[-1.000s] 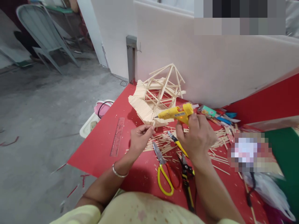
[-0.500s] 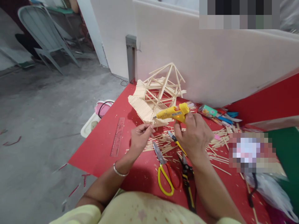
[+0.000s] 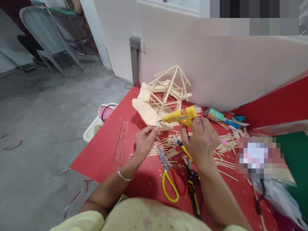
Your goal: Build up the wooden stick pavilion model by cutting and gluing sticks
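Note:
My right hand (image 3: 203,139) grips a yellow hot glue gun (image 3: 176,117), its nozzle pointing left over the front of a model built from pale wooden sticks (image 3: 145,110). The model has slatted sloping panels and an open pointed frame on top. Close below the nozzle, my left hand (image 3: 146,138) is closed in a pinch on a thin wooden stick, mostly hidden by the fingers, at the model's front edge. Scissors (image 3: 169,176) with one yellow and one red handle, a yellow cutter knife (image 3: 182,147) and black-and-yellow pliers (image 3: 192,189) lie between my forearms.
Loose sticks (image 3: 166,144) are scattered over the red tabletop (image 3: 101,147). A clear ruler (image 3: 121,141) lies left. Packets and blue-handled tools (image 3: 232,123) sit by the white partition (image 3: 204,64). A plastic bag (image 3: 279,199) is at right. A chair (image 3: 45,32) stands beyond.
The glue gun's nozzle has shifted slightly right and up, away from my left fingertips. My left hand has barely moved, and the stick model stays in place.

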`<state>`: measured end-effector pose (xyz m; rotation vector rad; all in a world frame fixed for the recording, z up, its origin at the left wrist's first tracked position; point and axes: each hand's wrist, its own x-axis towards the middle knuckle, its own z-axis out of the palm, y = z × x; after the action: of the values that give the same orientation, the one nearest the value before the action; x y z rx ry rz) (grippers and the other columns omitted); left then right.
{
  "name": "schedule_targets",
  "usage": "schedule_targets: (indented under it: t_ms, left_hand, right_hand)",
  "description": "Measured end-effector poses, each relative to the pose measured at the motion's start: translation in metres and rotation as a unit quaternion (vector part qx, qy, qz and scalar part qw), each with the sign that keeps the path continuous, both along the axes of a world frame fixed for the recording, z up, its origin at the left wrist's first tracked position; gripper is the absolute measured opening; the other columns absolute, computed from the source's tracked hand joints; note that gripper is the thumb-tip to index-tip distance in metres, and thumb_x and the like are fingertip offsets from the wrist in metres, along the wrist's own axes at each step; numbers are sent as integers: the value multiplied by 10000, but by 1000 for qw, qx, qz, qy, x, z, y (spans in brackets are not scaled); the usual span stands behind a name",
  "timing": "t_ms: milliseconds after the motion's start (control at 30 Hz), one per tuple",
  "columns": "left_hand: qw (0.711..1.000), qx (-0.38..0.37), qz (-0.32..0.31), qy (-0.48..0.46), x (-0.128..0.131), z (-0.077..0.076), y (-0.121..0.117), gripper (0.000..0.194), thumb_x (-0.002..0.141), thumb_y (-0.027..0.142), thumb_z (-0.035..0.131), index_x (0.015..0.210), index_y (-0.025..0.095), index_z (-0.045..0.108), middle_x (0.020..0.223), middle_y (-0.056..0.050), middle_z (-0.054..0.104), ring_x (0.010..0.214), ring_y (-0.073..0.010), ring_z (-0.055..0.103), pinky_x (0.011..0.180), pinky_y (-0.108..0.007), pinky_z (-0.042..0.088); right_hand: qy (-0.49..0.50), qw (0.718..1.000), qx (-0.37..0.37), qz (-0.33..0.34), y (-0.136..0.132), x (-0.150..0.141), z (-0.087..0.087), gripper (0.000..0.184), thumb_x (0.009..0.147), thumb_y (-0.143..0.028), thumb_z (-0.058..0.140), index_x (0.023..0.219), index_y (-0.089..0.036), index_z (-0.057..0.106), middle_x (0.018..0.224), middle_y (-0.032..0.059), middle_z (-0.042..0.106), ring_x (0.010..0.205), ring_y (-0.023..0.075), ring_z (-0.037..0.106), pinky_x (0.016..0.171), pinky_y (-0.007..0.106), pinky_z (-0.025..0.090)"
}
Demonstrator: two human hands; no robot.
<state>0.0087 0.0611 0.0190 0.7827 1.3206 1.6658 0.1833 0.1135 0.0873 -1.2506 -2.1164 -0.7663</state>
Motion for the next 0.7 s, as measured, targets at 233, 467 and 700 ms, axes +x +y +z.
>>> schedule_targets:
  t_ms: [233, 467, 700]
  left_hand:
    - [1000, 2, 10, -27, 3, 4, 1, 283, 813, 417, 729, 709, 154, 715, 661, -20, 689, 472, -69, 535, 444, -195, 371]
    - [1000, -3, 13, -28, 3, 1, 2, 298, 806, 431, 737, 717, 148, 715, 663, -27, 697, 462, -66, 526, 435, -191, 361]
    - [999, 1, 8, -35, 4, -6, 3, 303, 830, 440, 721, 727, 155, 714, 548, -10, 639, 467, -85, 527, 442, -194, 370]
  right_hand:
    - [18, 1000, 0, 6, 2, -2, -1, 419, 910, -343, 532, 1267, -128, 568, 923, 80, 637, 788, 198, 553, 637, 306, 349]
    - [12, 1000, -5, 2, 1, -3, -1, 417, 918, -347, 540, 1271, -126, 564, 920, 77, 639, 793, 198, 563, 644, 310, 365]
    - [16, 1000, -3, 7, 0, 0, -4, 394, 920, -360, 541, 1232, -123, 583, 954, 88, 663, 807, 199, 585, 652, 310, 378]
